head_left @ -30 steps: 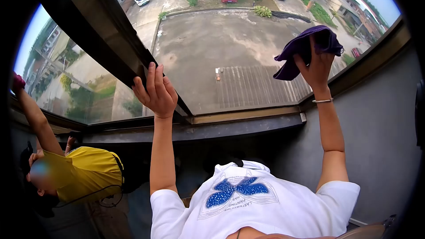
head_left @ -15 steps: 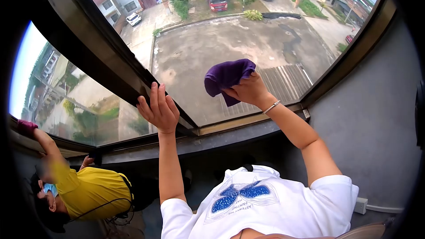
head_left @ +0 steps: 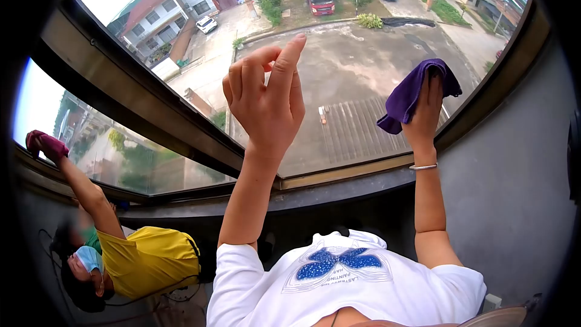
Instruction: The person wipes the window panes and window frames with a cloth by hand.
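At the right side of the large window pane [head_left: 363,54], my right hand [head_left: 425,115] grips a crumpled purple cloth [head_left: 407,98]. The cloth lies at the glass near the right frame and partly covers my fingers. My left hand [head_left: 266,97] is raised in front of the same pane, away from the dark window frame [head_left: 151,79] on its left. Its index finger points up, the other fingers are loosely bent and apart, and no object shows in it. A silver bangle [head_left: 423,166] circles my right wrist.
A brown sill [head_left: 345,174] runs below the pane, and a grey wall [head_left: 514,163] is at right. At left, a co-worker in a yellow shirt [head_left: 151,260] holds a dark red cloth [head_left: 48,145] at another pane. Outside stand a red truck [head_left: 321,1] and parked cars.
My right hand has moved right across the pane with the purple cloth. My left hand has come off the dark frame and risen to the right. The co-worker's cloth has moved up.
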Demonstrator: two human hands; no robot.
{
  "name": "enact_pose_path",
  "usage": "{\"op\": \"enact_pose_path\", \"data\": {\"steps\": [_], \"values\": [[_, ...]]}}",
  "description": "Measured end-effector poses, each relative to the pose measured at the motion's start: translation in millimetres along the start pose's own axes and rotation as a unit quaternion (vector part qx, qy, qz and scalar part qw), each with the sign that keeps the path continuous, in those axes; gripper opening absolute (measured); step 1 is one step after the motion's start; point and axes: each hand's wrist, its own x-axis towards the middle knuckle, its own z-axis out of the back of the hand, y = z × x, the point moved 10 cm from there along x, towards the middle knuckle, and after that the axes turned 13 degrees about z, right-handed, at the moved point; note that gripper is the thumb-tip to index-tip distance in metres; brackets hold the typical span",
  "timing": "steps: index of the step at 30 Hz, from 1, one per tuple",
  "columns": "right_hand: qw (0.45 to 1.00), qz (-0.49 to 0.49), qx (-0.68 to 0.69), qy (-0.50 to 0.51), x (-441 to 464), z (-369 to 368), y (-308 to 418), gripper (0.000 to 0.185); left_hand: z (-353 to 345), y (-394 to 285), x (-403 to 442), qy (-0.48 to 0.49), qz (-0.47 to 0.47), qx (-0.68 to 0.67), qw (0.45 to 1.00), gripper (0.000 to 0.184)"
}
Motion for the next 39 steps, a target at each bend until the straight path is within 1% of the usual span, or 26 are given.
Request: {"op": "enact_pose_path", "data": {"steps": [2, 7, 9, 10, 13, 15, 17, 20, 21, 24, 25, 27, 28, 31, 33, 35, 37, 39], "values": [[1.000, -0.004, -0.004, -0.003, 4.4, -3.0, 2.0, 0.080, 1.3, -9.0, 19.2, -0.061, -0.057, 0.020, 0.996, 0.031], [1.000, -0.010, -0.006, -0.008, 5.4, 4.5, -5.0, 0.078, -4.6, -23.8, 29.4, -0.087, -0.095, 0.063, 0.990, 0.030], [1.000, -0.009, -0.002, -0.005, 5.8, 8.2, -6.5, 0.076, -5.8, -24.9, 28.2, -0.054, -0.065, 0.061, 0.995, 0.032], [1.000, -0.008, 0.001, -0.005, 7.2, 8.9, -8.2, 0.076, -6.7, -26.8, 30.3, -0.054, -0.065, 0.065, 0.994, 0.032], [1.000, -0.009, 0.005, -0.006, 6.1, 12.4, -9.9, 0.076, -5.9, -32.0, 33.9, -0.062, -0.075, 0.066, 0.993, 0.034], [1.000, -0.010, 0.006, -0.001, 5.1, 12.5, -11.7, 0.076, -3.8, -36.9, 35.4, -0.089, -0.092, 0.071, 0.989, 0.034], [1.000, -0.009, 0.010, 0.006, 3.6, 11.5, -14.4, 0.076, -6.7, -38.2, 31.7, -0.088, -0.086, 0.074, 0.990, 0.035], [1.000, -0.006, 0.011, 0.011, 1.7, 10.7, -16.0, 0.076, -11.9, -34.6, 24.3, -0.049, -0.054, 0.093, 0.993, 0.039], [1.000, -0.005, 0.009, 0.011, 1.6, 10.6, -16.2, 0.076, -11.3, -35.3, 23.7, -0.050, -0.055, 0.095, 0.993, 0.039], [0.999, -0.017, 0.010, 0.028, 0.3, 7.7, -17.4, 0.077, -12.1, -35.9, 27.3, -0.036, -0.050, 0.079, 0.995, 0.038], [1.000, -0.012, 0.014, 0.019, 0.1, 8.6, -16.1, 0.077, -10.4, -37.6, 28.7, -0.031, -0.047, 0.080, 0.995, 0.037], [1.000, -0.013, 0.007, 0.022, -4.4, 4.4, -17.9, 0.078, -9.0, -35.4, 24.6, 0.000, -0.021, 0.079, 0.997, 0.037], [0.999, -0.015, 0.014, 0.026, -4.5, 4.6, -17.9, 0.078, -4.9, -33.1, 21.0, 0.003, -0.014, 0.078, 0.997, 0.034], [0.999, -0.019, 0.021, 0.025, -9.7, 6.5, -19.4, 0.079, 15.9, -15.2, 0.8, 0.012, -0.006, 0.097, 0.995, 0.030], [0.999, -0.023, 0.027, 0.029, -13.1, 5.2, -21.2, 0.079, 34.1, 7.3, -13.9, -0.015, -0.003, 0.163, 0.986, 0.035], [0.999, -0.024, 0.033, 0.019, -12.8, 7.1, -18.4, 0.078, 51.5, 41.4, -29.4, -0.042, 0.040, 0.227, 0.972, 0.041], [0.999, -0.039, 0.036, 0.010, -8.1, 9.9, -13.9, 0.078, 64.0, 72.5, -38.9, -0.076, 0.060, 0.246, 0.964, 0.042], [0.997, -0.056, 0.044, 0.007, -11.5, 10.1, -13.0, 0.077, 49.6, 100.8, -58.1, -0.029, 0.045, 0.326, 0.944, 0.047]]}}
